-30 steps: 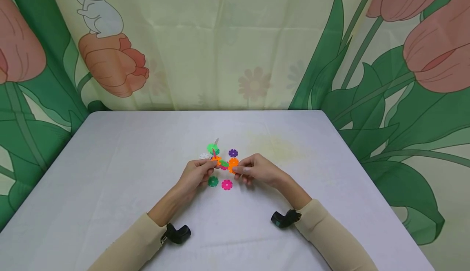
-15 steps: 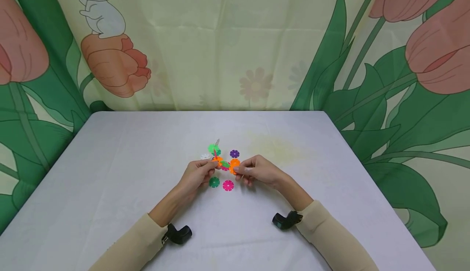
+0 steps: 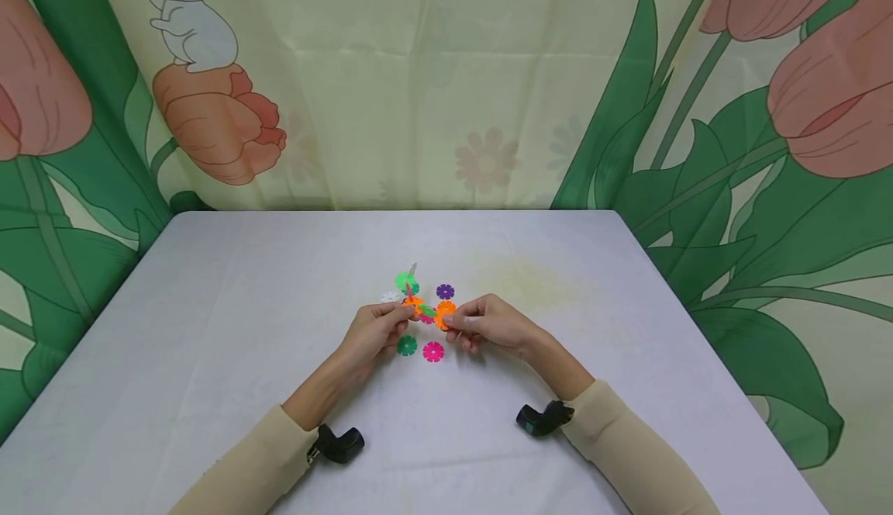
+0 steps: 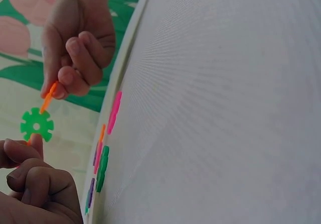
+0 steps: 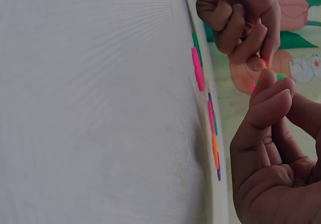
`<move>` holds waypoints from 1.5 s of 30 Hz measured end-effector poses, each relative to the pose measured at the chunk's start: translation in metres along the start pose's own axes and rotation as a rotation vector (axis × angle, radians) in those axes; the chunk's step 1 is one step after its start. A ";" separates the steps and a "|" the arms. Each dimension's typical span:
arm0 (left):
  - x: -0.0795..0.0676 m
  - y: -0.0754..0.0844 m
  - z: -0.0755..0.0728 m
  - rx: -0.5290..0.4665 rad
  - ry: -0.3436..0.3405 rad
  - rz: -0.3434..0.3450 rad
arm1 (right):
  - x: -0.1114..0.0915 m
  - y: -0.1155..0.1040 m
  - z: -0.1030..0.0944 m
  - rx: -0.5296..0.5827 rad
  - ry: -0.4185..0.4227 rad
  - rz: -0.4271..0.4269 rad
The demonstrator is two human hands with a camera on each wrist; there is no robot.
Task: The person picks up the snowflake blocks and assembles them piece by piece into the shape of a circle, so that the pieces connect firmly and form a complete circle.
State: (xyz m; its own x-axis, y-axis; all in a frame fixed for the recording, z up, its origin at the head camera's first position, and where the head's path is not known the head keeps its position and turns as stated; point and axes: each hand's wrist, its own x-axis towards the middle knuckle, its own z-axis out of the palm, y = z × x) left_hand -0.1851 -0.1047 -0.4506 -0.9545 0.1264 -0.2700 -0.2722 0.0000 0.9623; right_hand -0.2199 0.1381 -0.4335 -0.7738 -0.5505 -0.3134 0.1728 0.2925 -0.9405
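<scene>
My left hand (image 3: 373, 331) pinches an orange notched plastic disc (image 3: 414, 303) between thumb and fingers. A green notched disc (image 4: 36, 125) stands between the hands, joined edge to edge with another orange disc (image 4: 48, 97). My right hand (image 3: 497, 324) pinches that second orange disc by its edge, with the other fingers curled in. In the left wrist view, the linked discs are held above the tabletop. A pink piece (image 3: 408, 290) rises beside the left fingertips; how it is attached cannot be made out. In the right wrist view, my fingers mostly hide the joined discs.
Loose discs lie around the hands on the white-covered table (image 3: 279, 267): a dark green one (image 3: 407, 346), a pink one (image 3: 433, 352) and a purple one (image 3: 445, 292). A light green disc (image 3: 405, 281) and a white one (image 3: 391, 297) are behind the left hand. A printed curtain (image 3: 391, 112) hangs behind.
Both hands keep their pinch on the orange discs in nearly the same place. The head view has shifted very slightly; the loose discs stay where they were.
</scene>
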 end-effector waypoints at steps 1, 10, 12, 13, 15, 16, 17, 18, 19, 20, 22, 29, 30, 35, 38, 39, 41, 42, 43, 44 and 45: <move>0.000 0.000 0.000 0.001 0.000 0.002 | 0.000 0.000 0.000 0.000 0.000 0.000; -0.001 0.000 0.000 0.003 0.007 0.001 | 0.000 0.000 0.002 0.021 -0.003 0.003; -0.001 0.000 0.001 0.003 0.006 0.003 | 0.000 0.001 0.001 0.019 -0.001 0.003; -0.001 0.000 0.001 0.004 0.005 0.005 | 0.000 0.001 0.001 0.016 0.000 0.001; -0.001 0.000 0.001 0.009 0.004 0.006 | 0.000 0.001 0.001 0.010 0.002 0.001; -0.001 0.000 0.001 0.011 0.005 0.006 | 0.000 0.001 0.001 0.009 0.003 0.001; -0.001 0.000 0.001 0.014 0.007 0.006 | 0.000 0.001 0.001 0.007 0.005 0.004; -0.001 0.000 0.001 0.016 0.008 0.005 | 0.000 0.001 0.002 0.007 0.007 0.006; -0.001 -0.001 0.002 0.019 0.008 0.004 | 0.000 0.000 0.002 0.007 0.009 0.010; -0.001 -0.001 0.002 0.021 0.009 0.003 | 0.000 0.000 0.002 0.007 0.011 0.015; -0.001 -0.001 0.002 0.025 0.009 0.002 | 0.000 0.000 0.003 0.007 0.017 0.024; 0.000 -0.001 0.003 0.035 0.009 0.004 | 0.000 0.000 0.004 0.015 0.031 0.028; 0.000 -0.001 0.003 0.034 0.006 0.005 | 0.000 0.000 0.004 0.016 0.032 0.028; 0.000 0.000 0.002 0.023 -0.013 0.007 | 0.001 0.001 0.004 0.013 0.038 0.022; 0.000 -0.001 0.002 0.017 -0.013 0.005 | 0.001 0.001 0.004 0.010 0.038 0.015; -0.001 -0.001 0.002 0.016 -0.014 0.004 | 0.000 0.001 0.004 0.009 0.038 0.014; -0.001 -0.002 0.002 0.017 -0.016 0.001 | 0.000 0.001 0.004 0.010 0.036 0.015; -0.001 -0.003 0.002 0.017 -0.014 -0.003 | 0.000 0.001 0.005 0.008 0.035 0.013; -0.002 -0.003 0.002 0.017 -0.014 -0.004 | 0.000 0.001 0.005 0.009 0.034 0.014; -0.001 -0.004 0.003 0.017 -0.014 -0.006 | 0.000 0.000 0.005 0.010 0.034 0.017; -0.002 -0.005 0.003 0.018 -0.014 -0.005 | 0.000 0.000 0.005 0.011 0.034 0.017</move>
State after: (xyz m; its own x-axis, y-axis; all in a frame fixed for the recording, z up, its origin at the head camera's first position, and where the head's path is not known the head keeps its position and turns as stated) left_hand -0.1820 -0.1019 -0.4544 -0.9512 0.1404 -0.2747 -0.2750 0.0180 0.9613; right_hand -0.2162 0.1343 -0.4344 -0.7911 -0.5183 -0.3249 0.1925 0.2932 -0.9365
